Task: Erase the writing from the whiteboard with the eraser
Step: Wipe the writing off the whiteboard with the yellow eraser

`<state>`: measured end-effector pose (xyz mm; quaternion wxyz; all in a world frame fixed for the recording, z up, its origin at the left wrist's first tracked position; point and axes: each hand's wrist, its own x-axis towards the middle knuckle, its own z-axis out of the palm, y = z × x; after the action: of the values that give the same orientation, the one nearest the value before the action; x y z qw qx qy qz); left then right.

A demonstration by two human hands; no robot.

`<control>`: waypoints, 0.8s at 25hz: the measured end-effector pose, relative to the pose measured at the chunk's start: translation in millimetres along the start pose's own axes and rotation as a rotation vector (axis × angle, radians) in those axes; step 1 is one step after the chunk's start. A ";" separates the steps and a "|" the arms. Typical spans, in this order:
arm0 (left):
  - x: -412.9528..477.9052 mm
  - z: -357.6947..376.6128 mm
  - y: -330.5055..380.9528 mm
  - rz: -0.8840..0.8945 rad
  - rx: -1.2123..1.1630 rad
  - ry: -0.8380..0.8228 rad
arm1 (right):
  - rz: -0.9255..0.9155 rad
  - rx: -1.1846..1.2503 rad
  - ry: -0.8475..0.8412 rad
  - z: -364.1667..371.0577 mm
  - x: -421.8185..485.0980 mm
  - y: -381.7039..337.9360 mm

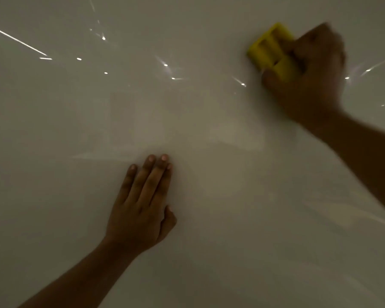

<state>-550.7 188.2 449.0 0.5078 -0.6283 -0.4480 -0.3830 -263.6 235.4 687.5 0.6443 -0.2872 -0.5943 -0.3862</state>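
eraser (pixel 270 50) gripped by right hand (pixel 309 78) against whiteboard (pixel 209 118).

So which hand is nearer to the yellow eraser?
Right. The right hand grips the eraser against the whiteboard. The left hand lies flat on the board, far below and to the left.

A long white streak of light (pixel 16 38) slants across the upper left of a dim scene, with a short bright dash (pixel 45 58) just beside its lower end. Small glints (pixel 165 65) are scattered across the top, some trailing faint rays. A streaked glint (pixel 368 70) shows at far right. A pale, blurred rectangular patch (pixel 231 132) lies near the centre, its source impossible to tell.
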 end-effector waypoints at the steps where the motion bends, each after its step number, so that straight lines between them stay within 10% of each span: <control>1: 0.4 -1.7 -0.1 -0.003 -0.024 -0.008 | -0.035 0.066 -0.083 -7.7 -35.4 -21.2; 8: -8.3 -49.5 39.6 -0.267 -0.398 -0.216 | -0.283 0.169 -0.771 -61.8 -247.1 -101.0; 17: -130.4 -105.0 154.3 -0.999 -1.373 -0.864 | 0.296 0.082 -1.100 -197.0 -321.1 -131.4; 20: -157.8 -107.2 198.1 -1.130 -1.479 -0.990 | 0.782 0.007 -1.099 -263.1 -365.1 -128.2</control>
<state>-413.1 39.2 263.3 -0.4940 -0.5676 -0.4879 -0.4424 -226.3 5.6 281.6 0.3414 -0.6340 -0.6893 0.0795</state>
